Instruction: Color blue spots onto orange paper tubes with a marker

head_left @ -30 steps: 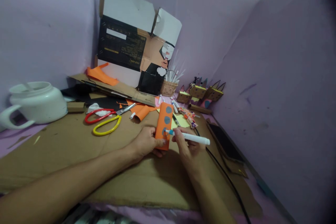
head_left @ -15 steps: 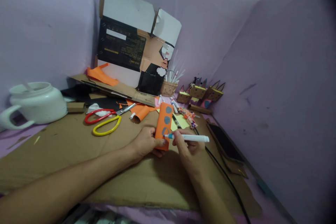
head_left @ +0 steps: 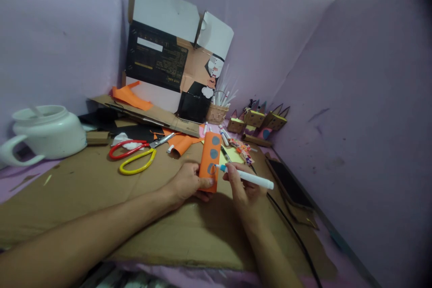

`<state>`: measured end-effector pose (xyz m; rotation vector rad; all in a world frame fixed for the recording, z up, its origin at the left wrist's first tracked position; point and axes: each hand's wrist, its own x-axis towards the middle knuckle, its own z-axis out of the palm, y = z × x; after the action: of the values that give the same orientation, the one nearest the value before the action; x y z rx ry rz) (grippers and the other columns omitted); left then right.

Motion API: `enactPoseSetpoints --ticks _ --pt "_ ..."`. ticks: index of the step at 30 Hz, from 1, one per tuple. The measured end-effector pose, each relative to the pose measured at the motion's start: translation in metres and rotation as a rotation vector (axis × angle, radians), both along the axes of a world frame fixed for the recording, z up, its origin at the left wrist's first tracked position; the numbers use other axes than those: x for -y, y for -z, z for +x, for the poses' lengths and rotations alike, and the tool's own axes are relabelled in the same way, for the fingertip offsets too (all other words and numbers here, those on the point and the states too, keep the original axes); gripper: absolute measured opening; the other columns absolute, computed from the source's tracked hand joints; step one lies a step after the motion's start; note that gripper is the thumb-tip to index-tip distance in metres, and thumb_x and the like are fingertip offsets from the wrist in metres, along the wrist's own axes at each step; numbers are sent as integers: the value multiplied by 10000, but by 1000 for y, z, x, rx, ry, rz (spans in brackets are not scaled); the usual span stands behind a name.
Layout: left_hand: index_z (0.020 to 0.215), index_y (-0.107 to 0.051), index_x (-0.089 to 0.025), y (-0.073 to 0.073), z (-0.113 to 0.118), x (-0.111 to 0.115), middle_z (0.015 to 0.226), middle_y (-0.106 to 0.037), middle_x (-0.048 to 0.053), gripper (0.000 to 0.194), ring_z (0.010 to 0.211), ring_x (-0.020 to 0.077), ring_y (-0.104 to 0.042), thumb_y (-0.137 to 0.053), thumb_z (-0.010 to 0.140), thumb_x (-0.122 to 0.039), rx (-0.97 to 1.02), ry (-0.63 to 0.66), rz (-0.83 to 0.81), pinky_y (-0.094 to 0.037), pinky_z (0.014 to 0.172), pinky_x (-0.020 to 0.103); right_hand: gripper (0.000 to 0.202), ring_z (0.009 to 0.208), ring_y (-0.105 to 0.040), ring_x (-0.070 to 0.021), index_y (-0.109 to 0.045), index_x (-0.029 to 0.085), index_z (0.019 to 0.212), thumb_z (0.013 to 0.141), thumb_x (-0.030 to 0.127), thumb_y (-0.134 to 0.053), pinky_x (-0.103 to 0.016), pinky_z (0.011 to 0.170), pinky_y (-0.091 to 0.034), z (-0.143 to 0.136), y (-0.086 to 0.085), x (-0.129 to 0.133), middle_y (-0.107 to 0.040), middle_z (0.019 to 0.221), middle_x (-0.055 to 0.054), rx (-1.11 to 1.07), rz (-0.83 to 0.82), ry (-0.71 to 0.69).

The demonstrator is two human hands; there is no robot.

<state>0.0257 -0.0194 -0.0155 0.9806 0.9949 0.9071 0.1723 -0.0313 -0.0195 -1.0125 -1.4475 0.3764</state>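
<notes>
My left hand (head_left: 191, 181) grips the lower left end of an orange paper-covered strip (head_left: 205, 155), thumb on top and fingers underneath. Two filled grey-blue circles and a third, partly coloured one run down its face. In my right hand (head_left: 246, 189) is a white marker (head_left: 256, 178) with a blue collar. Its tip touches the upper right part of the lowest circle, and its back end points right. Just left of the strip lie an orange paper roll (head_left: 182, 145) and scissors (head_left: 137, 156) with one red and one yellow handle.
A cardboard sheet (head_left: 145, 238) covers the table. A white pot (head_left: 50, 135) stands at left, an opened box (head_left: 158, 54) leans on the wall behind. Markers (head_left: 224, 135), a straw basket (head_left: 218, 113), cardboard animal figures (head_left: 254, 118) and a phone (head_left: 290, 182) lie beyond and right.
The marker tip has moved up and right along the lowest circle. The marker's back end has dropped lower and shifted right with my right hand. My left hand keeps its grip.
</notes>
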Motion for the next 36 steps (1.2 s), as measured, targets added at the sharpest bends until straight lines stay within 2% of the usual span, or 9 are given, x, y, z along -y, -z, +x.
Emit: enactPoseSetpoints --ticks 13,19,25,36 --pt "775 -597 -108 0 0 0 611 -660 36 432 508 149 -627 -841 498 -332 4 -4 16 -524 493 257 206 570 -635 -154 -674 164 777 842 345 -600 -262 546 -522 -1 -4 0 -684 639 -30 30 -19 -32" --pt "790 -604 -102 0 0 1 623 -672 45 424 502 146 -624 -828 516 -335 -16 0 14 -524 499 260 225 506 -613 -149 -678 162 739 820 362 -614 -247 479 -498 -1 -8 2 -673 581 -27 51 -38 -34" --pt "809 -594 -94 -2 0 1 620 -675 51 512 508 148 -622 -852 444 -342 -21 -12 -9 -522 497 259 242 454 -567 -132 -665 162 688 830 344 -592 -229 437 -455 0 -10 3 -633 518 -11 85 -14 -46" --pt "784 -591 -108 -2 0 0 621 -656 37 339 519 154 -625 -771 524 -230 23 -26 -36 -533 514 277 221 530 -607 -148 -653 159 743 850 341 -590 -258 519 -498 1 -6 3 -626 571 -8 -12 10 -13"
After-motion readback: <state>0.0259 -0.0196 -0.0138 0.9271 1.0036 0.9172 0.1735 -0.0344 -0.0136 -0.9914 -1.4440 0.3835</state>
